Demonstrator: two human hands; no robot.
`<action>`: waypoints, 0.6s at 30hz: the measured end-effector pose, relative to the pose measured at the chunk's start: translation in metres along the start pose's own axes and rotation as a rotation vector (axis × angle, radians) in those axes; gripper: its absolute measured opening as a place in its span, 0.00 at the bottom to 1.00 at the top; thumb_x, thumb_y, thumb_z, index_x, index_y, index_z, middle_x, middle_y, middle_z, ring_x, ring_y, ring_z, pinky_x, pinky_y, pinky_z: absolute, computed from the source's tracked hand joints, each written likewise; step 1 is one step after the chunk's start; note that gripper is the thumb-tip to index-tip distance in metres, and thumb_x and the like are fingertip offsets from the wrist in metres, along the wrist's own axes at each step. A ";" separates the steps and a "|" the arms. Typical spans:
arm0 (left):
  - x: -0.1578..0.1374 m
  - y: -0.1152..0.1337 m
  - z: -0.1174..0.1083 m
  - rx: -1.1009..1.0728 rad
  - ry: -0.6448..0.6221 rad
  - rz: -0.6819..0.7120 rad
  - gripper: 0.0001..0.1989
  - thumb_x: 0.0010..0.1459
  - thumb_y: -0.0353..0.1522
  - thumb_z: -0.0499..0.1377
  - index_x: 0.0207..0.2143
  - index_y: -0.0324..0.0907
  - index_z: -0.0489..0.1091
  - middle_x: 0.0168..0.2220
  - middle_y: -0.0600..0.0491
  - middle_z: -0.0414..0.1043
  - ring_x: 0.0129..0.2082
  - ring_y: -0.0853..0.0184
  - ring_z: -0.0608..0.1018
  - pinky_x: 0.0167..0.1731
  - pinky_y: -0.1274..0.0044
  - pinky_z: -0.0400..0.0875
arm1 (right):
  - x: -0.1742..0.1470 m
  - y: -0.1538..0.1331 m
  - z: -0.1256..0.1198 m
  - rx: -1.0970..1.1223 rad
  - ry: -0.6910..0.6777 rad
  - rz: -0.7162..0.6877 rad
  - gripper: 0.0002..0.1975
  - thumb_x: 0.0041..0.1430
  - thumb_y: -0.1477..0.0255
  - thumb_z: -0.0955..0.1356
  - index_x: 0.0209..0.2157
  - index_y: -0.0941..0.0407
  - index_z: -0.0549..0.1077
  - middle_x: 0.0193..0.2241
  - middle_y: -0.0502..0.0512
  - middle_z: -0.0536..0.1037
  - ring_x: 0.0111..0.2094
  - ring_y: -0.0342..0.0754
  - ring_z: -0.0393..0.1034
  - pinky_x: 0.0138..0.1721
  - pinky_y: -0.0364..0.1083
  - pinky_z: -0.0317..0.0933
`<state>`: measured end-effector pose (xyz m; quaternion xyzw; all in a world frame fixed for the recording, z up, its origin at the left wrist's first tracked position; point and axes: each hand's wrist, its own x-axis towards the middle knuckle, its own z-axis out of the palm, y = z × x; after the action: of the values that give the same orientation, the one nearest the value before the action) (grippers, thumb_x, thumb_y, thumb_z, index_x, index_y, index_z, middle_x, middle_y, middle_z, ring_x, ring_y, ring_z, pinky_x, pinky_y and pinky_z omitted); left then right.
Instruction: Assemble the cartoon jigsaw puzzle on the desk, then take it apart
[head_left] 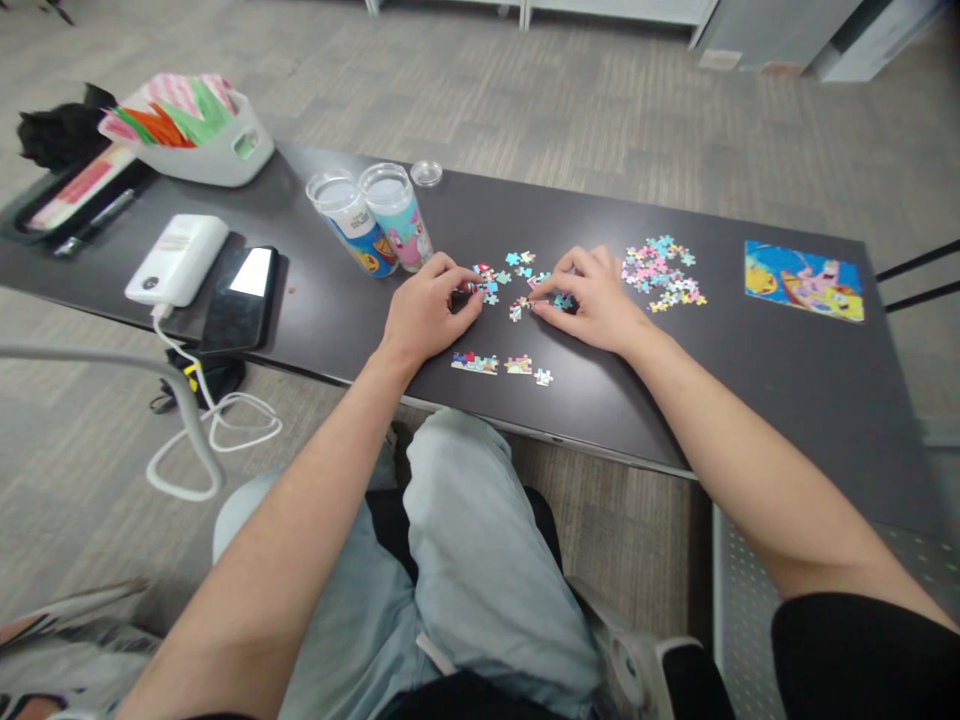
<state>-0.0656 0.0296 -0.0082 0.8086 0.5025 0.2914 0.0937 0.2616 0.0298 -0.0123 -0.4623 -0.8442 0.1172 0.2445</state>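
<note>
My left hand (427, 312) is closed in a pinch, thumb and forefinger at a jigsaw puzzle piece (490, 290) in a small loose group. My right hand (592, 298) faces it, thumb and forefinger closed on another puzzle piece (519, 309); its fingers partly cover more pieces. Behind the hands lie several loose pieces (514, 259). Nearer the table's front edge is a joined strip of puzzle pieces (474, 363), with a short section (518, 365) and a single piece (544, 377) to its right.
Right of my right hand lies a larger pile of puzzle pieces (660, 272), then a cartoon picture card (804, 280). Two clear-topped printed tubes (397, 220) stand left, near a clear lid (426, 174). A phone (240, 300), white power bank (178, 260) and white basket (217, 160) are farther left.
</note>
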 end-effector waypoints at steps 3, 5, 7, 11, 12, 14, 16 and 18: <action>0.000 0.000 0.001 -0.008 0.005 -0.008 0.14 0.78 0.39 0.68 0.58 0.48 0.89 0.54 0.47 0.85 0.41 0.60 0.81 0.48 0.64 0.78 | 0.000 -0.002 -0.002 0.006 -0.036 -0.020 0.10 0.81 0.57 0.78 0.51 0.44 0.93 0.56 0.65 0.82 0.65 0.77 0.73 0.72 0.81 0.64; 0.000 0.000 0.001 -0.014 0.012 -0.006 0.13 0.77 0.38 0.67 0.57 0.47 0.89 0.54 0.47 0.85 0.41 0.60 0.82 0.48 0.64 0.78 | 0.001 -0.004 -0.005 0.016 -0.085 -0.031 0.09 0.80 0.56 0.79 0.49 0.44 0.93 0.56 0.64 0.82 0.65 0.76 0.73 0.74 0.81 0.63; 0.000 0.001 0.001 -0.014 0.017 -0.003 0.13 0.77 0.38 0.67 0.56 0.47 0.89 0.54 0.47 0.85 0.42 0.60 0.82 0.48 0.63 0.78 | 0.001 -0.007 -0.007 0.025 -0.132 -0.038 0.09 0.79 0.56 0.80 0.48 0.44 0.93 0.56 0.63 0.83 0.66 0.76 0.73 0.76 0.82 0.62; 0.001 0.002 0.001 0.000 -0.001 -0.021 0.11 0.76 0.37 0.67 0.55 0.49 0.89 0.54 0.48 0.84 0.44 0.59 0.82 0.51 0.63 0.79 | 0.002 -0.010 -0.008 0.022 -0.124 -0.018 0.11 0.79 0.56 0.80 0.53 0.46 0.92 0.58 0.65 0.84 0.67 0.80 0.74 0.75 0.84 0.62; 0.001 0.002 0.001 0.002 -0.004 -0.026 0.11 0.76 0.37 0.67 0.55 0.49 0.89 0.54 0.48 0.84 0.44 0.59 0.82 0.51 0.63 0.80 | 0.002 -0.011 -0.008 0.017 -0.110 -0.007 0.12 0.79 0.56 0.81 0.55 0.46 0.92 0.58 0.66 0.84 0.67 0.81 0.74 0.74 0.84 0.63; 0.001 0.002 0.001 0.004 -0.006 -0.028 0.11 0.76 0.37 0.67 0.55 0.49 0.89 0.54 0.48 0.84 0.44 0.59 0.82 0.51 0.63 0.80 | 0.002 -0.012 -0.006 0.006 -0.091 0.011 0.14 0.78 0.56 0.83 0.56 0.47 0.92 0.59 0.68 0.84 0.68 0.83 0.74 0.73 0.86 0.63; 0.001 0.002 0.001 0.003 0.001 -0.017 0.11 0.76 0.36 0.68 0.54 0.48 0.89 0.54 0.47 0.84 0.43 0.59 0.82 0.50 0.63 0.80 | 0.001 -0.013 -0.004 0.003 -0.087 0.021 0.12 0.77 0.57 0.83 0.54 0.48 0.92 0.58 0.68 0.85 0.68 0.84 0.74 0.73 0.87 0.62; 0.001 0.001 0.002 0.000 0.010 0.001 0.11 0.77 0.36 0.68 0.55 0.48 0.89 0.53 0.47 0.84 0.43 0.59 0.82 0.49 0.63 0.79 | 0.001 -0.015 -0.005 0.010 -0.094 0.028 0.10 0.78 0.58 0.82 0.52 0.47 0.93 0.57 0.67 0.85 0.67 0.83 0.75 0.73 0.87 0.63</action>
<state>-0.0635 0.0299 -0.0086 0.8074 0.5025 0.2954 0.0913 0.2525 0.0225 -0.0016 -0.4668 -0.8477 0.1463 0.2053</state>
